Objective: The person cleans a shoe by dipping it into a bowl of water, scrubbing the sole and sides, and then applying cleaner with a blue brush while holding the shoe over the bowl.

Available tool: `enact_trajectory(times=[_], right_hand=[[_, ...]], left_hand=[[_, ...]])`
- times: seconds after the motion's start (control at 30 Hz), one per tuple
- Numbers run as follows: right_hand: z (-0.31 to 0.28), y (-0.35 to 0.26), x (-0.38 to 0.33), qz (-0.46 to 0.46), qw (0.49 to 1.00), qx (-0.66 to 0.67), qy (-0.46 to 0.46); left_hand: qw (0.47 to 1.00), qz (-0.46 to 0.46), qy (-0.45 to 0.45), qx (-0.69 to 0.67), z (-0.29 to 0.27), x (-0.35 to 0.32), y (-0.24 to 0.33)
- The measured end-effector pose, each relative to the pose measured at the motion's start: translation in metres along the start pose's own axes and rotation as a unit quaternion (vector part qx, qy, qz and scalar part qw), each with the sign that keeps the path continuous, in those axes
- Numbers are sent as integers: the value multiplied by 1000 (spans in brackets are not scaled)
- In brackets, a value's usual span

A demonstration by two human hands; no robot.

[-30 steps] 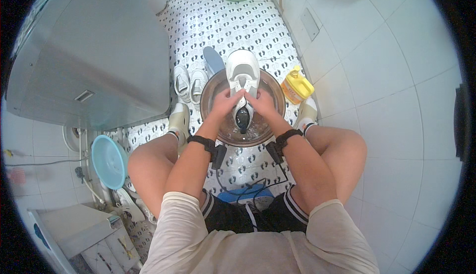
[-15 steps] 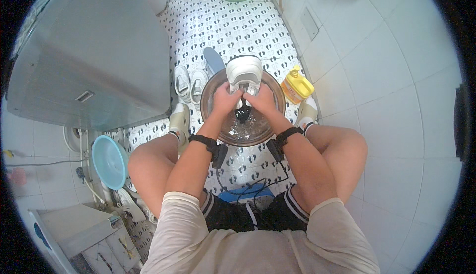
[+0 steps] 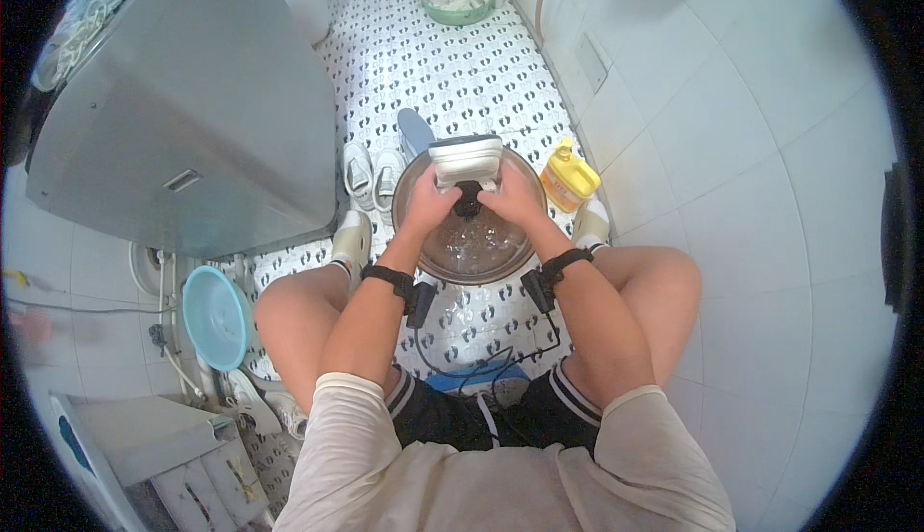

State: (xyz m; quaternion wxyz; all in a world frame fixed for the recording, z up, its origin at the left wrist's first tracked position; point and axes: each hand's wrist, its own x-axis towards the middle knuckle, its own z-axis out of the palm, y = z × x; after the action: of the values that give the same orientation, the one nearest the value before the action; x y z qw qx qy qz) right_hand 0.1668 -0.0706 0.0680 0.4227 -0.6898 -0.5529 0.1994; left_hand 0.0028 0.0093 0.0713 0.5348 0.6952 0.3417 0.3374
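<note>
head cam: both hands (image 3: 472, 200) grip white shoe (image 3: 466, 160) over basin (image 3: 525, 243), yellow bottle (image 3: 569, 177) rt.

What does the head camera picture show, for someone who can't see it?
A seated person's left hand and right hand hold a white shoe over a basin of water on a patterned floor. A yellow bottle stands beside it.

Between my hands: the shoe (image 3: 465, 162), gripped by my left hand (image 3: 427, 207) and right hand (image 3: 513, 201).
Under my hands: the basin (image 3: 472, 253), on the floor between my knees.
Right of my right hand: a bottle (image 3: 569, 177), just beside the basin.
Left of my left hand: a pair of shoes (image 3: 373, 172).
Far ahead: a bowl (image 3: 458, 5).
</note>
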Motion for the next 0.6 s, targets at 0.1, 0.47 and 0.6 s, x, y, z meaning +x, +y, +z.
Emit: enact_trajectory(times=[0.1,0.47,0.6], right_hand=[[-7,2,-1,-22,998,56,14],[-24,-32,-6,-44,994,101,17],[-24,-38,-4,-85,991,98,20]], left_hand=[[999,25,-23,-24,5,0,2],[993,110,-27,-44,0,-5,23],[991,127,-17,-44,-6,-5,26]])
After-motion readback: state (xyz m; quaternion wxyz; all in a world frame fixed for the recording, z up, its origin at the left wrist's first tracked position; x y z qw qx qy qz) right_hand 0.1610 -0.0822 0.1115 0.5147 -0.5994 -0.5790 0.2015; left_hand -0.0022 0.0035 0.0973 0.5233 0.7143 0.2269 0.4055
